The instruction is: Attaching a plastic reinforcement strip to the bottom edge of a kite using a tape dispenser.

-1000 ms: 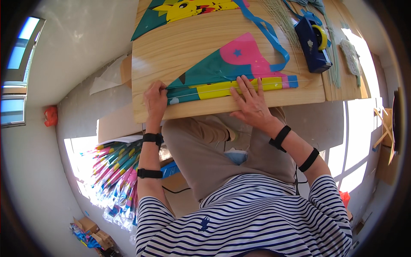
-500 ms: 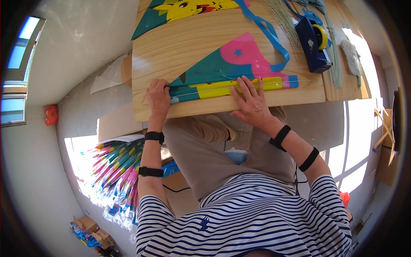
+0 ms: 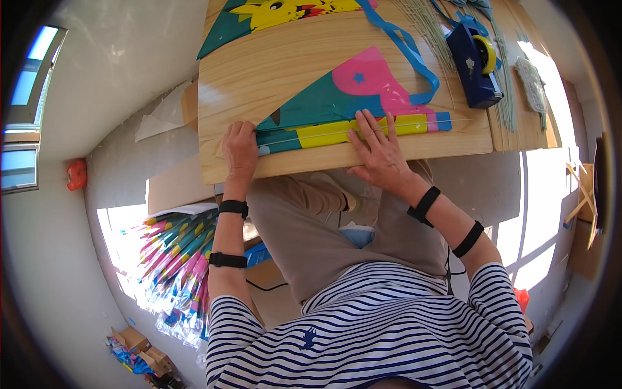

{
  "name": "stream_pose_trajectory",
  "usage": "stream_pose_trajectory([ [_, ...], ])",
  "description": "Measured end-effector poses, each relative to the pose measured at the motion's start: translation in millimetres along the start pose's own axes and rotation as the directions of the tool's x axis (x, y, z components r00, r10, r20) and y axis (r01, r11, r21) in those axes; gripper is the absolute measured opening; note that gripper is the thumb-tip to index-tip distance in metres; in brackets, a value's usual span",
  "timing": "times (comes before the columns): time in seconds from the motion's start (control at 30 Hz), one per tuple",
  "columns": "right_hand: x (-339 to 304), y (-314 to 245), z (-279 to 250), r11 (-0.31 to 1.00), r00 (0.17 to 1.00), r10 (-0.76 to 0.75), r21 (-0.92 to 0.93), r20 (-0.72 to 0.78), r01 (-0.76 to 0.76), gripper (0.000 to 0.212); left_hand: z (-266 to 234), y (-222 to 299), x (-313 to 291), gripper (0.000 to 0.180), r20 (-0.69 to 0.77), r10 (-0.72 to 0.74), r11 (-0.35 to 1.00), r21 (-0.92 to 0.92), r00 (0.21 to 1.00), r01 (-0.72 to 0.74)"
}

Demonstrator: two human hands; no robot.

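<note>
A folded plastic kite [image 3: 317, 104] in green, pink and yellow lies on the wooden table [image 3: 291, 45] in front of me. Along its near edge runs a thin rod [image 3: 324, 133] over a yellow and green strip. At the pointed left corner, my left hand [image 3: 241, 152] is closed on the kite, fingertips curled out of sight. My right hand [image 3: 381, 155] lies with fingers stretched and apart on the yellow strip, holding it down near the rod. From the pink part, a blue ribbon [image 3: 421, 71] loops away toward the far side.
A dark blue tape dispenser [image 3: 472, 74] with yellow tape stands at the right. Beside it lie thin sticks [image 3: 507, 97] and a clear packet [image 3: 531, 84]. Another kite sheet [image 3: 227, 32] is at the far edge. Many folded kites [image 3: 175, 259] are piled low at my left.
My right hand's fingers have shifted slightly up and left on the strip. My left hand stays at the corner, and the kite lies almost unchanged.
</note>
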State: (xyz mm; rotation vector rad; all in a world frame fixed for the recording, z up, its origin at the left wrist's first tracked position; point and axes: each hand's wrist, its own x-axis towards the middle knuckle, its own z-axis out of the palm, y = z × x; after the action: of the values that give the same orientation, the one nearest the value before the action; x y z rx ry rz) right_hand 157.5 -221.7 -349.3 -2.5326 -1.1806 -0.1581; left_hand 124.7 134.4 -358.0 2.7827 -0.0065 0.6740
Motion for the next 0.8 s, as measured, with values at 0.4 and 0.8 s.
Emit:
stream_pose_trajectory([
  [0.4, 1.5, 0.2, -2.6, 1.0, 1.0, -0.01, 0.0, 0.006, 0.01, 0.084, -8.8, -0.3, 0.3, 0.012, 0.004, 0.109, 0.994, -0.021, 0.994, -0.109],
  [0.8, 2.9, 2.9, -4.2, 1.0, 1.0, -0.022, 0.017, 0.023, 0.022, 0.084, -18.3, -7.6, 9.4, 0.012, 0.167, 0.064, 0.961, -0.276, 0.984, -0.016],
])
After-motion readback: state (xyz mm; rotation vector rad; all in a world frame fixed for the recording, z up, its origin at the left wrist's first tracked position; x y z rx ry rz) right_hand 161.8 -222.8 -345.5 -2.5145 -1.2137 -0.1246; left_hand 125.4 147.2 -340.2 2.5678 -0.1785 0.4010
